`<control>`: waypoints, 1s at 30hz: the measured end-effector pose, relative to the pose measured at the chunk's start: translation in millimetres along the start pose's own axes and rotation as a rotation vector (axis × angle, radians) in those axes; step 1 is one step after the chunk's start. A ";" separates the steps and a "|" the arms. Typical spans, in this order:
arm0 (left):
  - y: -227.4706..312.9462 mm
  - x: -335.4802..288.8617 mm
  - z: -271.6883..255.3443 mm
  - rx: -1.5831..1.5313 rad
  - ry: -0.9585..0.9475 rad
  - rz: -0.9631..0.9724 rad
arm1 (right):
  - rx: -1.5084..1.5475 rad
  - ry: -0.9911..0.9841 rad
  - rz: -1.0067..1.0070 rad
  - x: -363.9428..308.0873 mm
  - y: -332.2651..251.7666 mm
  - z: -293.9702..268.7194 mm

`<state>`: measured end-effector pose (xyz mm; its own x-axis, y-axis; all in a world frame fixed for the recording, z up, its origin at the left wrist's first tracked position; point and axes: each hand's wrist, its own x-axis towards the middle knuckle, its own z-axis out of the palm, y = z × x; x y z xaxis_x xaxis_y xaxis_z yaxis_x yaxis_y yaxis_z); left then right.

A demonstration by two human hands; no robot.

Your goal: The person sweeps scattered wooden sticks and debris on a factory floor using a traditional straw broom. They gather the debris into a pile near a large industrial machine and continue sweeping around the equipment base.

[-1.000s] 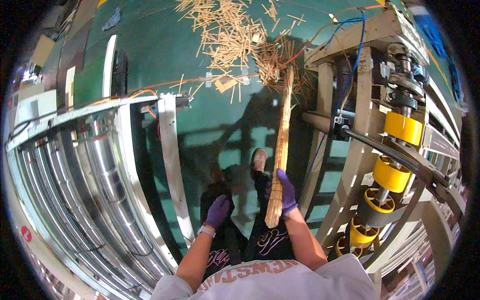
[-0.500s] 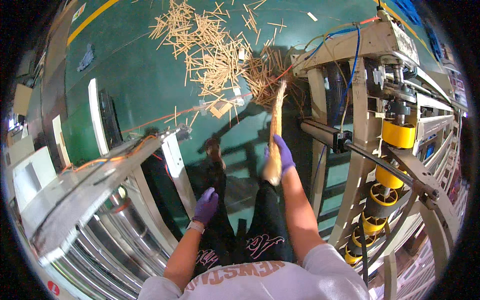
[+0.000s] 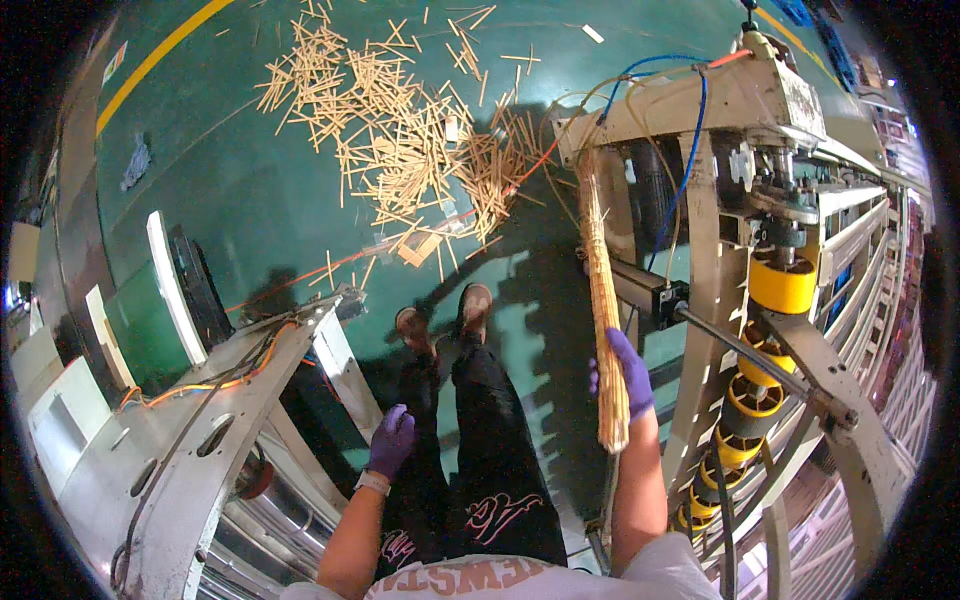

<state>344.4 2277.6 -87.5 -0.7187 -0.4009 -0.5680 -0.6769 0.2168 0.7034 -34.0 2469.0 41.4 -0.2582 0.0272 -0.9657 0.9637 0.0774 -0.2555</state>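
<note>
My right hand (image 3: 630,374), in a purple glove, is wrapped around a long straw broom (image 3: 604,330) near its thick, blunt lower end. The broom stands tilted, its frayed far end close to the machine frame on the right. My left hand (image 3: 390,440), also gloved in purple, hangs before my left thigh with its fingers curled in and nothing seen in it. Beyond my feet, a wide heap of thin wooden sticks (image 3: 400,160) lies scattered on the green floor (image 3: 240,130).
At the right stands a machine (image 3: 705,200) with yellow rollers (image 3: 782,284), a rod and blue hoses. A metal frame (image 3: 215,425) with orange cable and steel rollers is on the left. Flat cardboard (image 3: 420,248) and an orange line (image 3: 340,262) lie by the sticks.
My right hand has swung the broom rightward and nearer to me, toward the machine. The view has shifted, and both my shoes now show. The left hand stays low and curled.
</note>
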 end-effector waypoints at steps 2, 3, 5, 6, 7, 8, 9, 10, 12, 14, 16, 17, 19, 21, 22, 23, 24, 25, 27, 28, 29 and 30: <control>-30.9 -13.2 3.6 0.235 0.054 0.272 | -0.052 -0.038 0.000 -22.2 -3.0 0.2; -41.9 -19.6 9.4 0.347 0.082 0.408 | -0.074 -0.030 0.014 -27.1 -8.9 4.0; -37.3 -19.7 21.7 0.211 0.082 0.197 | -0.105 -0.004 0.012 -10.9 -23.6 4.5; -34.3 -20.0 23.6 0.143 0.081 0.089 | -0.121 0.006 0.014 4.8 -29.3 5.7; -19.3 -16.4 22.1 0.061 0.102 0.022 | -0.195 -0.016 -0.003 30.0 -37.2 2.1; 6.6 -7.3 15.3 -0.020 0.117 -0.041 | -0.203 0.005 -0.051 57.2 -41.8 -0.1; 25.7 3.8 16.2 -0.111 0.120 -0.087 | -0.235 0.010 -0.090 94.2 -50.1 -18.5; 35.3 11.7 21.9 -0.134 0.101 -0.069 | -0.243 0.097 -0.079 138.2 -63.8 -32.7; 38.7 16.4 31.7 -0.159 0.098 -0.075 | -0.365 0.127 0.025 177.3 -86.1 -6.1; 62.5 33.1 32.8 -0.224 0.075 -0.113 | -0.374 0.123 0.025 194.7 -85.6 -7.5; 65.2 22.1 26.5 -0.217 0.094 -0.180 | -0.569 0.124 0.047 167.7 -58.0 0.1; 58.1 12.7 23.0 -0.183 0.145 -0.216 | -0.703 0.048 -0.017 139.3 -47.2 11.0; 52.5 9.0 30.6 -0.178 0.144 -0.239 | -0.687 0.089 -0.008 112.3 -33.2 -34.9; 42.8 4.9 30.7 -0.207 0.109 -0.263 | -0.584 0.091 -0.018 90.7 -32.2 -53.9; 39.8 3.2 29.2 -0.180 0.096 -0.248 | -0.506 0.060 -0.030 93.0 -33.7 -60.5; 37.1 3.5 27.5 -0.153 0.083 -0.224 | -0.468 0.075 -0.058 100.2 -40.4 -51.7; 37.8 7.2 28.0 -0.126 0.068 -0.194 | -0.425 0.093 -0.090 112.7 -54.2 -38.3; 42.3 16.1 30.7 -0.157 0.082 -0.208 | -0.339 0.074 -0.013 128.8 -67.6 -36.8; 45.5 24.1 27.6 -0.200 0.134 -0.283 | -0.452 0.113 0.059 131.5 -83.8 12.2; 49.6 28.6 25.7 -0.207 0.139 -0.252 | -0.501 0.131 0.115 133.6 -85.2 16.6; 52.8 29.5 20.8 -0.212 0.147 -0.230 | -0.449 0.082 0.101 132.3 -81.3 10.2; 54.2 26.7 15.6 -0.218 0.163 -0.219 | -0.407 0.026 0.096 124.5 -75.8 15.9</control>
<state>286.0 2292.5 -71.2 -0.5135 -0.5578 -0.6521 -0.7498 -0.0780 0.6571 -138.1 2450.6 -60.2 -0.1756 0.0783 -0.9813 0.8794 0.4606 -0.1206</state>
